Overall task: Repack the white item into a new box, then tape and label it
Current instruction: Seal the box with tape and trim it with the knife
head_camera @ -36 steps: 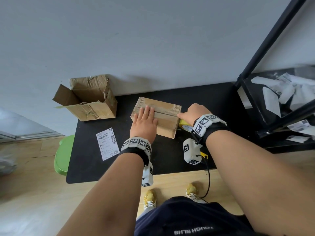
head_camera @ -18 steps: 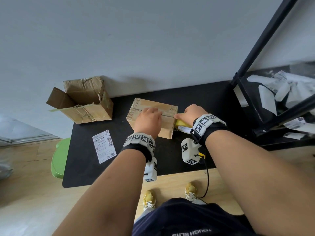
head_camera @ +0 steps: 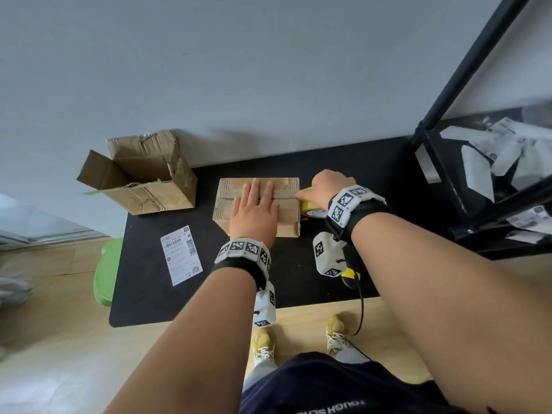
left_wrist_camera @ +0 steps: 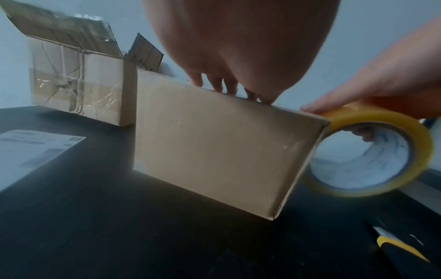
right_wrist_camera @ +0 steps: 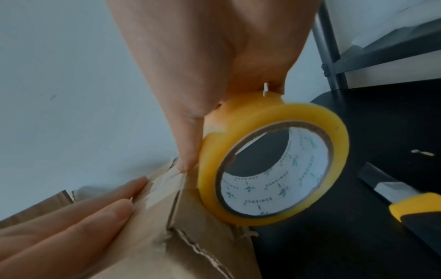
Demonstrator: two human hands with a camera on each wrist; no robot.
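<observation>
A closed brown cardboard box (head_camera: 286, 216) (left_wrist_camera: 214, 149) sits mid-table on the black mat. My left hand (head_camera: 254, 210) lies flat on its top with straight fingers (right_wrist_camera: 78, 217) along the seam. My right hand (head_camera: 325, 186) grips a yellow tape roll (head_camera: 310, 209) (left_wrist_camera: 372, 154) (right_wrist_camera: 274, 166) against the box's right end, thumb (right_wrist_camera: 188, 151) pressing tape onto the top edge. A white shipping label (head_camera: 180, 253) (left_wrist_camera: 28, 149) lies on the mat to the left. The white item is not visible.
An opened, torn old box (head_camera: 143, 180) (left_wrist_camera: 76, 81) stands at the back left. A yellow-black utility knife (head_camera: 349, 274) (right_wrist_camera: 405, 205) lies near my right wrist. A black shelf frame (head_camera: 466, 174) with papers stands at right. A green stool (head_camera: 106, 270) pokes out left of the table.
The left hand curled its fingers on the box half a second ago and now lies flat again. The box has turned squarer to me. The right hand stays at the box's right end with the tape.
</observation>
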